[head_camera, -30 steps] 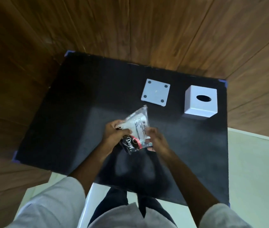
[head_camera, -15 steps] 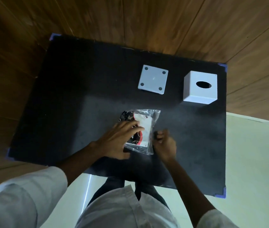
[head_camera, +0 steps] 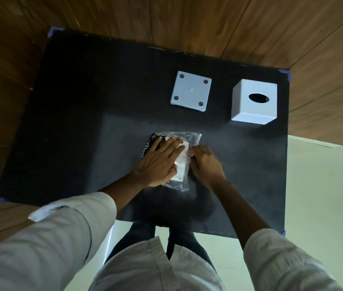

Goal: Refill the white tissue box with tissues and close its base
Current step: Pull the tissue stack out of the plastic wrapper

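Observation:
A clear plastic pack of tissues (head_camera: pixel 182 159) with black and red print lies flat on the black table mat (head_camera: pixel 82 122). My left hand (head_camera: pixel 159 162) presses flat on top of the pack with fingers spread. My right hand (head_camera: pixel 205 162) pinches the pack's right edge with curled fingers. The white tissue box (head_camera: pixel 253 101) stands at the back right, its oval slot facing up. Its separate white square base (head_camera: pixel 191 91), with dark round feet at the corners, lies to the left of the box.
The mat covers a small table, with blue tape at its corners (head_camera: pixel 287 72). Wooden flooring (head_camera: pixel 187 17) surrounds it at the back and left; pale flooring (head_camera: pixel 323 196) lies to the right. My legs stand at the table's near edge.
The tissue pack went from held up in both hands to lying flat on the mat. My left hand now presses on it and my right hand has closed on its right edge.

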